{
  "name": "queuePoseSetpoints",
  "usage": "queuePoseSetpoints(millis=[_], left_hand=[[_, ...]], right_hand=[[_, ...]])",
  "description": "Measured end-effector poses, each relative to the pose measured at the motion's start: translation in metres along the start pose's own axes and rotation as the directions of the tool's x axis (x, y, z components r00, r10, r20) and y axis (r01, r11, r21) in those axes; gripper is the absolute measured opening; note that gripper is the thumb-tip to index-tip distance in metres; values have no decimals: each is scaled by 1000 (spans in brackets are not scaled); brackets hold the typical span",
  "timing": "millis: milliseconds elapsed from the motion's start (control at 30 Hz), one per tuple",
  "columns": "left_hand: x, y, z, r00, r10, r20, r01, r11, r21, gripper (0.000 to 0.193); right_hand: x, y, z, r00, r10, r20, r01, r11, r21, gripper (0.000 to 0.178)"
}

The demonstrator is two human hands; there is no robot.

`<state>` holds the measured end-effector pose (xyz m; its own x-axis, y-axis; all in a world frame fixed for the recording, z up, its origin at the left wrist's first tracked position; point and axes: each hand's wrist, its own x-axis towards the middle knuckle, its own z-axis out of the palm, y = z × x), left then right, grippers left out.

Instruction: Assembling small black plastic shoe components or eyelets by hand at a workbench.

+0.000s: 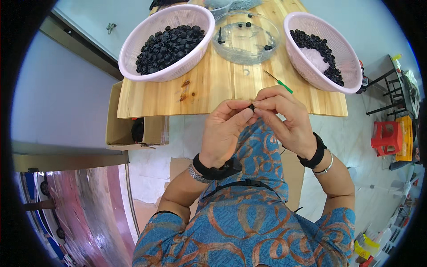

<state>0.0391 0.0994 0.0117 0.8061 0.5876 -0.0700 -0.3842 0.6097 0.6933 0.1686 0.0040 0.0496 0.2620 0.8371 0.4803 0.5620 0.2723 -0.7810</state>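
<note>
Just above the near edge of the wooden table, a small black round part (251, 107) is pinched between the fingertips of my left hand (226, 127) and my right hand (284, 113). Fingers cover most of it, so its exact kind does not show. Beyond my right hand lies a thin tool with a green handle (283, 86). At the far left stands a pink basket (195, 58) heaped with small black caps (171, 46). Another pink basket (349, 53), on the right, holds fewer black round pieces (328, 58) gathered along its sides.
Between the baskets sits a clear round tray (247, 58) with a few black bits. An open cardboard box (116, 129) stands under the table's left side. Off to the right are a red stool (386, 138), a yellow crate (404, 138) and a dark rack (391, 89).
</note>
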Motion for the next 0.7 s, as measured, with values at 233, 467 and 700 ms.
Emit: queuePoseSetpoints(millis=[233, 467, 700], left_hand=[[11, -7, 20, 999, -1, 36, 0, 999, 33, 18], [14, -9, 13, 995, -93, 29, 93, 996, 12, 25], [4, -12, 9, 992, -119, 31, 120, 993, -18, 21]], right_hand=[[0, -5, -26, 995, -102, -19, 98, 981, -166, 18], [30, -10, -120, 979, 76, -188, -125, 958, -260, 15], [77, 84, -231, 828, 561, -11, -412, 596, -689, 14]])
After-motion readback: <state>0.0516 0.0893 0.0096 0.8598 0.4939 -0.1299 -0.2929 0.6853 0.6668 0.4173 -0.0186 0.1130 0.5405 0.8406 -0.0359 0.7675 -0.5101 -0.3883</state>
